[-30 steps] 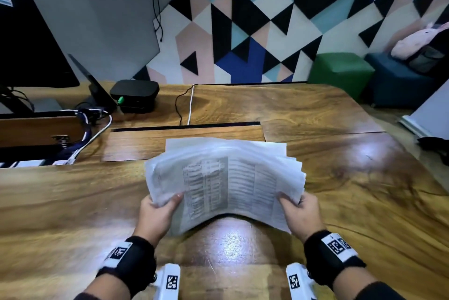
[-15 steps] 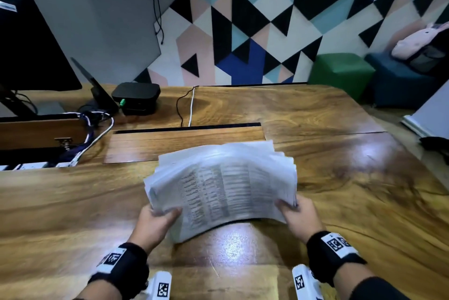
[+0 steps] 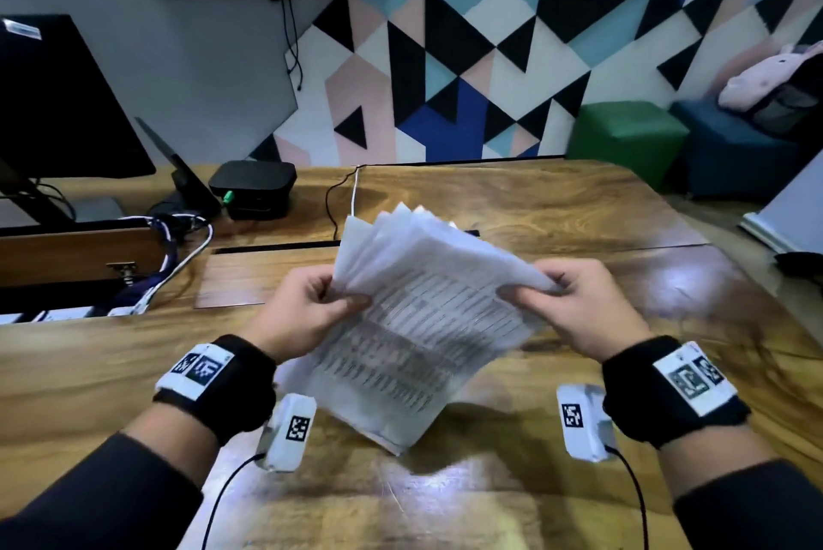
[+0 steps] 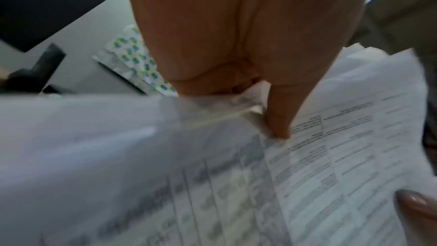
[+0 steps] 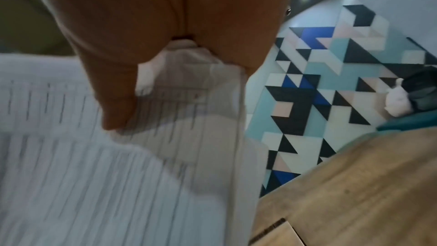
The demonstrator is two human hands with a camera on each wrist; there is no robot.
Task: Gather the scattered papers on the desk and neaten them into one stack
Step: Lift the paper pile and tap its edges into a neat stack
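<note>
**Both hands hold the paper bundle on edge over the counter**

Papers [image 3: 427, 318]: one loose bundle of white sheets, top sheet printed with a table of dark text rows. Bundle tilted, one lower corner down at the counter [image 3: 623, 211]; contact there looks likely, but blur makes it uncertain. Top edges fan apart, several sheet corners staggered at the far upper side. Sheets not squared. Motion blur over print.

Left hand [image 3: 307, 309] grips the bundle's left edge, thumb on the printed face, fingers curled behind. Left wrist view shows the thumb [image 4: 279, 111] pressing on the printed sheet [image 4: 331, 156], paper bunched under it. Right hand [image 3: 579, 304] pinches the right upper corner, thumb on front, fingers behind. Right wrist view shows the paper [image 5: 141, 175] wedged between thumb and fingers, crumpled at the pinch. Both wrists wear black bands with printed markers and white camera units.

Counter: glossy brown wood, strong grain, light glare near the bundle. A recessed slot and flap panel sit behind the papers. Far left: dark monitor [image 3: 58, 104], black box [image 3: 254, 184] with a green plug, tangle of white and dark cables [image 3: 173, 246]. A thin cable runs from the back edge.

Room: wall with geometric triangles in black, blue, pink, white, teal [image 3: 490, 59]. Right side: green cube seat [image 3: 628, 135], dark blue seat beside it with a pink plush toy [image 3: 766, 77].
</note>
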